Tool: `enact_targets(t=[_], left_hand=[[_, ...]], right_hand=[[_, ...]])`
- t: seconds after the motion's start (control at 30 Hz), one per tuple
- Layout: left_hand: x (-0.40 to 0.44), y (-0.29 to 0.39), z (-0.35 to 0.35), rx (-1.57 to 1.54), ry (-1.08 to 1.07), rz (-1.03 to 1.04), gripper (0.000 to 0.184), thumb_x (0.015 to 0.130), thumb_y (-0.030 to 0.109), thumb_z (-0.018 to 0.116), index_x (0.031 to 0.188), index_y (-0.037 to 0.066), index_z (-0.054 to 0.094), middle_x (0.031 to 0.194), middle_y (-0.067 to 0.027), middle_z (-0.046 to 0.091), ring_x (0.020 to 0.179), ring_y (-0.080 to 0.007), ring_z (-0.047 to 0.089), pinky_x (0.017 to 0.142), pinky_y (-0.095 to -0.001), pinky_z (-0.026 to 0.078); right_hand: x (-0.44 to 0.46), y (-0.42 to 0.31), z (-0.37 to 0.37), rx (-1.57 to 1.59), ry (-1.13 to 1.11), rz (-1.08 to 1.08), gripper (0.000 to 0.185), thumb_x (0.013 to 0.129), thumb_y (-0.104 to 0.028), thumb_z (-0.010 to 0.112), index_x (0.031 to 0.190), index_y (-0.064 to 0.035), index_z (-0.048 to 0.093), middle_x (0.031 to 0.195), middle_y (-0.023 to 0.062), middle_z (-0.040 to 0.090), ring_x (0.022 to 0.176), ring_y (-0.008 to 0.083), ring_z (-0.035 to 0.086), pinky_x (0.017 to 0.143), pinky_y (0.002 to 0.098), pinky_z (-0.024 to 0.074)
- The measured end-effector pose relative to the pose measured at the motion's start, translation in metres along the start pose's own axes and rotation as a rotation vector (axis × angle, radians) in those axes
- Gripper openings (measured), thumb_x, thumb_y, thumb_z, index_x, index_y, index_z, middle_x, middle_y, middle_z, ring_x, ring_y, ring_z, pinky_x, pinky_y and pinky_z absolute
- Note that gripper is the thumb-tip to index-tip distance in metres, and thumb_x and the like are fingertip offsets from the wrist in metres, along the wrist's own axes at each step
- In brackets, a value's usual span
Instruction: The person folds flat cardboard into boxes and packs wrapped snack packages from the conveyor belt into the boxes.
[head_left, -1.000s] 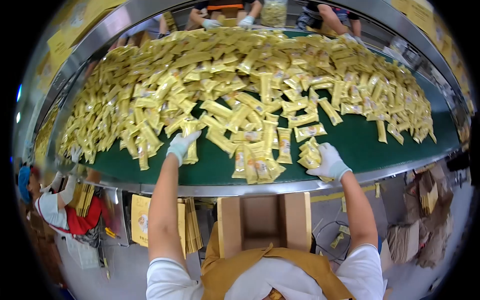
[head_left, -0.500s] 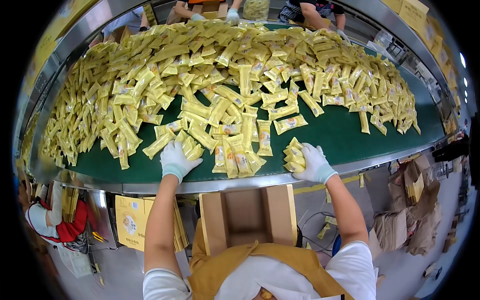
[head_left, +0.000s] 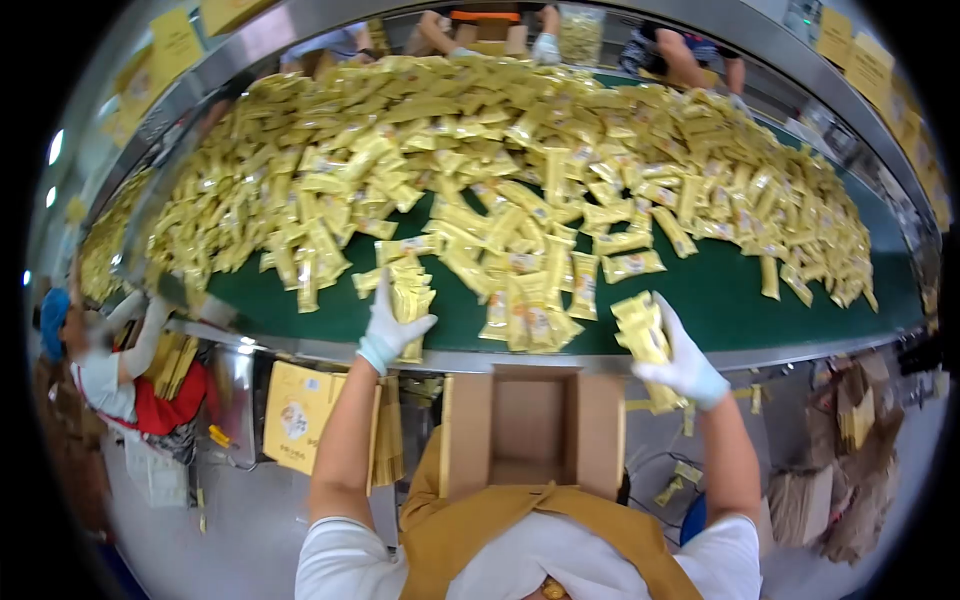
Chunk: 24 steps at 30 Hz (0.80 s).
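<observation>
White-gloved, my left hand point(head_left: 393, 328) is closed around a bunch of yellow wrapped snack packets point(head_left: 412, 298) near the belt's front edge. My right hand point(head_left: 686, 360), also gloved, grips a second stack of yellow snack packets point(head_left: 640, 328), held tilted over the metal edge. Between the hands, several loose packets point(head_left: 530, 312) lie on the green conveyor belt point(head_left: 450, 325). Below them, close to my body, stands an open cardboard box point(head_left: 602, 425) with its flaps spread; the part of its inside that shows is bare.
A large heap of packets point(head_left: 420, 120) covers the belt's far side. The metal rim point(head_left: 470, 362) runs between belt and box. Flattened yellow cartons point(head_left: 300, 420) stand left of the box. Co-workers' arms point(head_left: 680, 60) show across the belt; another person point(head_left: 110, 370) is at far left.
The view has shifted, moving the scene rightward. My right hand has lifted its stack off the belt to the front edge. My left hand has turned its bunch more upright.
</observation>
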<state>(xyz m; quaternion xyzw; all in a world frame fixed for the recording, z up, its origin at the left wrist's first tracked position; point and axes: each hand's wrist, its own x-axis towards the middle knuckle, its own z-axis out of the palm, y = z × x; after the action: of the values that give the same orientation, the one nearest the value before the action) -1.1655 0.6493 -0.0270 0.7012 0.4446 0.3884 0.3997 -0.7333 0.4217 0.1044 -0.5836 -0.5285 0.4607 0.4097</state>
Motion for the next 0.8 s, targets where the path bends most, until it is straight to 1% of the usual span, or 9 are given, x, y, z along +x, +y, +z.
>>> enact_targets(t=[0.07, 0.1, 0.13, 0.23, 0.33, 0.43, 0.57, 0.7, 0.8], left_hand=[[-0.022, 0.047, -0.008, -0.242, -0.045, 0.03, 0.125, 0.065, 0.012, 0.089, 0.159, -0.002, 0.007, 0.147, -0.0181, 0.045, 0.133, -0.0256, 0.049, 0.111, -0.038, 0.041], [-0.029, 0.066, -0.007, -0.299, -0.072, 0.074, 0.127, 0.064, 0.009, 0.088, 0.159, 0.0, 0.005, 0.147, -0.0172, 0.046, 0.132, -0.0243, 0.05, 0.11, -0.0379, 0.042], [-0.036, 0.083, -0.005, -0.362, -0.107, 0.12, 0.128, 0.064, 0.007, 0.087, 0.16, 0.001, 0.002, 0.146, -0.0164, 0.047, 0.131, -0.0231, 0.05, 0.11, -0.0378, 0.043], [-0.053, 0.137, 0.008, -0.568, -0.281, 0.103, 0.135, 0.063, 0.006, 0.085, 0.162, 0.009, -0.006, 0.143, -0.0127, 0.05, 0.124, -0.0209, 0.054, 0.106, -0.0366, 0.045], [-0.062, 0.161, 0.037, -0.87, -0.342, -0.383, 0.124, 0.063, 0.018, 0.087, 0.155, 0.008, 0.005, 0.135, -0.0113, 0.052, 0.117, -0.0203, 0.056, 0.101, -0.0365, 0.046], [-0.074, 0.176, 0.065, -0.684, -0.438, -0.223, 0.083, 0.075, 0.035, 0.081, 0.135, 0.008, 0.031, 0.116, -0.0081, 0.059, 0.099, -0.0175, 0.062, 0.085, -0.0328, 0.052], [-0.094, 0.183, 0.08, -0.267, -0.677, 0.335, 0.121, 0.066, 0.031, 0.091, 0.156, -0.002, 0.018, 0.131, -0.0142, 0.052, 0.116, -0.0258, 0.055, 0.104, -0.0397, 0.044], [-0.1, 0.186, 0.101, 0.386, -0.5, 0.783, 0.098, 0.067, 0.032, 0.081, 0.146, -0.005, 0.038, 0.126, -0.0187, 0.053, 0.116, -0.0367, 0.052, 0.103, -0.0482, 0.04], [-0.113, 0.168, 0.116, 0.595, -0.387, 0.779, 0.077, 0.072, 0.021, 0.071, 0.139, -0.008, 0.044, 0.118, -0.0191, 0.054, 0.113, -0.0366, 0.053, 0.099, -0.0493, 0.041]], right_hand=[[-0.013, -0.022, 0.018, -0.114, -0.184, -0.127, 0.126, 0.068, -0.033, 0.09, 0.157, 0.0082, 0.011, 0.143, 0.0239, 0.048, 0.136, 0.0321, 0.047, 0.114, 0.0368, 0.0365], [-0.014, -0.035, 0.027, -0.56, -0.256, -0.324, 0.115, 0.067, -0.035, 0.088, 0.153, 0.0084, 0.024, 0.128, 0.0227, 0.056, 0.12, 0.0381, 0.056, 0.104, 0.0409, 0.0448], [-0.011, -0.075, 0.051, -0.823, -0.357, -0.32, 0.103, 0.065, -0.037, 0.086, 0.145, 0.0063, 0.038, 0.113, 0.0194, 0.058, 0.101, 0.038, 0.06, 0.088, 0.0444, 0.0486], [-0.014, -0.054, 0.117, -1.285, -0.524, -0.398, 0.091, 0.066, -0.039, 0.083, 0.139, 0.0024, 0.046, 0.106, 0.0144, 0.061, 0.097, 0.0321, 0.063, 0.08, 0.0458, 0.0474], [-0.003, -0.024, 0.17, -1.393, -0.767, -0.275, 0.087, 0.067, -0.031, 0.08, 0.14, 0.003, 0.047, 0.113, 0.0144, 0.062, 0.099, 0.0323, 0.063, 0.084, 0.0484, 0.0468], [0.005, -0.03, 0.19, -1.333, -0.948, -0.143, 0.087, 0.068, -0.031, 0.08, 0.142, -0.0002, 0.047, 0.122, 0.0163, 0.061, 0.107, 0.0332, 0.062, 0.088, 0.0471, 0.0466], [0.012, 0.058, 0.214, -1.182, -0.963, -0.034, 0.082, 0.072, -0.032, 0.076, 0.144, -0.0047, 0.048, 0.132, 0.0158, 0.059, 0.117, 0.0339, 0.06, 0.096, 0.0472, 0.0462], [-0.01, 0.101, 0.234, -1.145, -0.89, 0.022, 0.069, 0.078, -0.032, 0.069, 0.141, -0.0076, 0.052, 0.133, 0.0149, 0.06, 0.119, 0.0337, 0.06, 0.098, 0.0474, 0.0465], [-0.022, 0.116, 0.244, -1.126, -0.861, 0.035, 0.061, 0.083, -0.032, 0.064, 0.139, -0.0098, 0.055, 0.134, 0.0143, 0.061, 0.12, 0.0336, 0.061, 0.1, 0.0476, 0.0467]])
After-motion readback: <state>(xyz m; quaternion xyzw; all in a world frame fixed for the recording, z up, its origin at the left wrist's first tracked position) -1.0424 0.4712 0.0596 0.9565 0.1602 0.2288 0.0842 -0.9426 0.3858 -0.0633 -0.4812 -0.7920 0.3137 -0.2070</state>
